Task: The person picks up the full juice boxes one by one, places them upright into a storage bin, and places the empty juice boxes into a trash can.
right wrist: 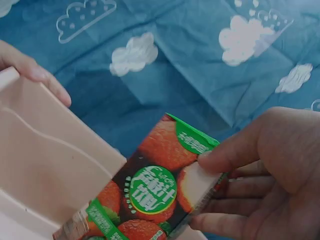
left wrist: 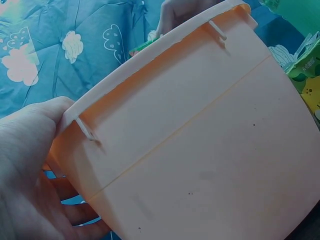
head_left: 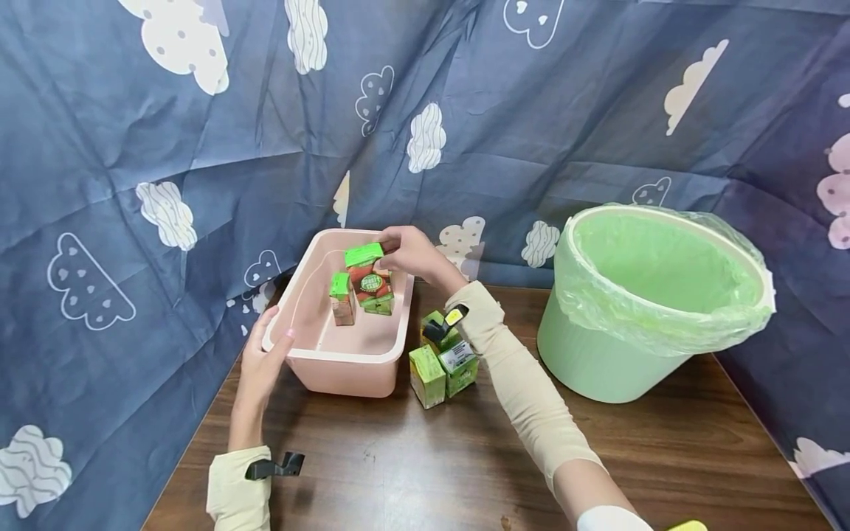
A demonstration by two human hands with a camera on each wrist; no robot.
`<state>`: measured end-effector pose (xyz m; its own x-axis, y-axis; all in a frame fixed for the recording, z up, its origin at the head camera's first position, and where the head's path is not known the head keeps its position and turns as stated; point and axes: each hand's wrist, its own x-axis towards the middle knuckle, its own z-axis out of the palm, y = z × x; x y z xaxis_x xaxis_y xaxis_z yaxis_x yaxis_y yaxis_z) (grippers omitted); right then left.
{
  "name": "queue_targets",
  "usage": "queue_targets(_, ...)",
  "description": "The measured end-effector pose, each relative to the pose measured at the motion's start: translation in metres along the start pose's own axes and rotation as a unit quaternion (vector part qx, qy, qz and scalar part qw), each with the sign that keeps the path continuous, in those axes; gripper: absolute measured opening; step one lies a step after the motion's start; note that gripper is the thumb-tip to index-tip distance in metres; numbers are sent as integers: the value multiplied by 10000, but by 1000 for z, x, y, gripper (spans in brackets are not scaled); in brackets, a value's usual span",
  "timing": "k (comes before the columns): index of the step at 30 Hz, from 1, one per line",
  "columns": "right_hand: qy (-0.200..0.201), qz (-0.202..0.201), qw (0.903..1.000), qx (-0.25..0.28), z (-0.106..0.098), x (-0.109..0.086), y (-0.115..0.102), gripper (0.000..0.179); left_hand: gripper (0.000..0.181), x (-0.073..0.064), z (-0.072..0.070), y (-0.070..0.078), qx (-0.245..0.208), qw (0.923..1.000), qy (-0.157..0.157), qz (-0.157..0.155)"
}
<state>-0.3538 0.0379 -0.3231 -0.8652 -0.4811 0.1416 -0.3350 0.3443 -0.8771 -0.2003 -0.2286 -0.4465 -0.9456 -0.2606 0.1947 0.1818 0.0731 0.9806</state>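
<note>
My right hand [head_left: 415,254] pinches a red juice box [right wrist: 155,185] with a green top, fruit pictures and a round green label. It holds the box tilted over the inside of a pink plastic bin [head_left: 345,375], its thumb on one side and fingers on the other. Inside the bin, a second juice box [head_left: 343,310] with a green top stands upright beside the held one. At the bin's near left corner, my left hand [head_left: 260,363] grips the rim, thumb on top and fingers around the outer wall, as the left wrist view also shows.
Several green boxes [head_left: 428,376] stand on the wooden table [head_left: 385,464] right of the pink bin, partly under my right forearm. Farther right is a green waste bin [head_left: 591,361] lined with a plastic bag. A blue cloud-patterned cloth [head_left: 478,88] hangs behind everything.
</note>
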Motion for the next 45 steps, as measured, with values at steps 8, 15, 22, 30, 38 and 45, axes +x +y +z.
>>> queue_targets(8, -1106, -265, 9912, -673, 7, 28, 5, 35, 58, -1, 0, 0, 139, 9999, 61, 47)
queue_targets(15, -1907, -184, 9756, -1074, 14, 42, 16, 33, 58, -2, 2, -1, 130, 9999, 41, 46)
queue_targets(22, -2289, -276, 9673, -1058, 28, 49, 26, 34, 59, -2, -1, -1, 128, 9999, 60, 52)
queue_targets(30, -2655, 248, 9581, -1046, 39, 50, 40, 38, 59, -2, -1, -2, 217, 9998, 12, 36)
queue_targets(38, -2928, 522, 9484, -1100, 51, 53, 58, 36, 59, -9, -1, -6, 259, 9997, -51, -12)
queue_targets(45, -2861, 866, 9514, -737, 59, 67, 64, 36, 60, -2, -2, -2, 229, 9997, -24, 126)
